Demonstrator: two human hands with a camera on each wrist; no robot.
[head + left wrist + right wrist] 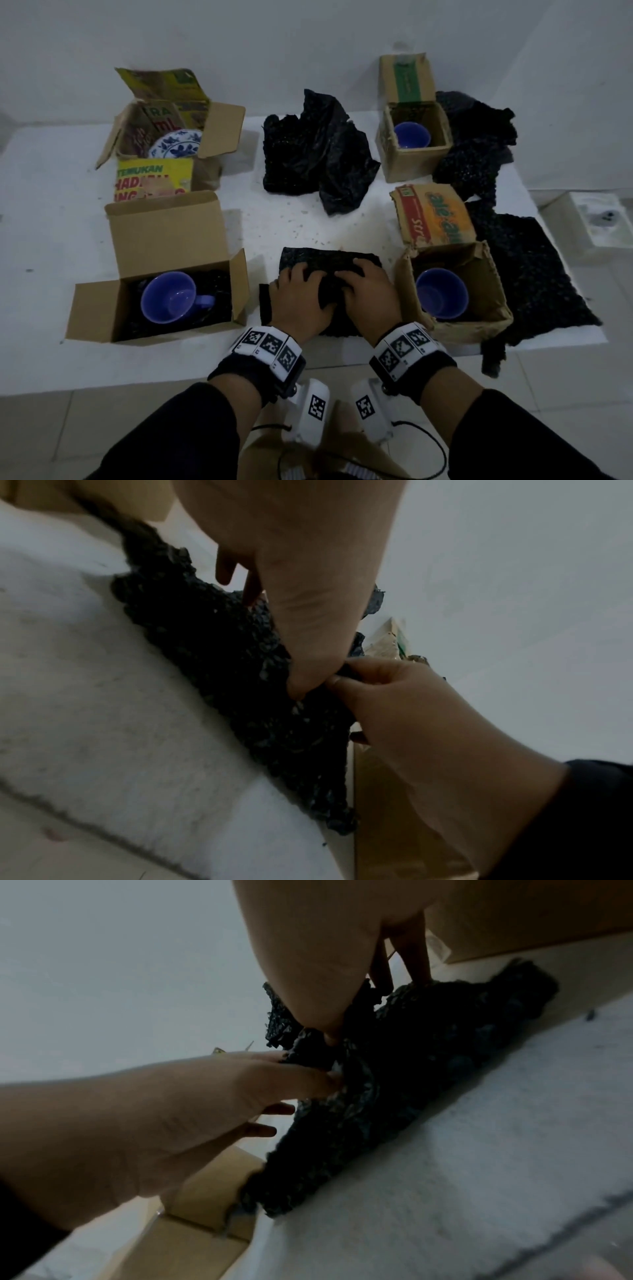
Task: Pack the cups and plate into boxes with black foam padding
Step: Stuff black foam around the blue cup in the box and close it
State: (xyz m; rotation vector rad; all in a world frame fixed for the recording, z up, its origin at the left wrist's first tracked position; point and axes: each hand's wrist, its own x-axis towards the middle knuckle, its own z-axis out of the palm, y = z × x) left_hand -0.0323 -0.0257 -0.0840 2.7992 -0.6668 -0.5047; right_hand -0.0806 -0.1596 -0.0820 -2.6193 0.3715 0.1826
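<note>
A black foam sheet (pixel 329 258) lies at the near middle of the white table (pixel 51 212). My left hand (pixel 308 279) and right hand (pixel 352 274) lie side by side on it and pinch up a fold between them. In the left wrist view my left hand (pixel 308 656) digs its thumb into the foam (pixel 222 647). In the right wrist view my right hand (pixel 325 1001) grips the foam (pixel 428 1056) too. Blue cups sit in the near left box (pixel 168 296), the near right box (pixel 442 293) and the far right box (pixel 411 135). A blue-patterned plate (pixel 178 144) leans in the far left box.
A crumpled foam pile (pixel 315 150) sits at the middle back. More foam sheets lie under and beside the right boxes (pixel 527 274). All box flaps stand open. The table's front edge runs just below my wrists. A white fixture (pixel 596 219) sits on the floor at right.
</note>
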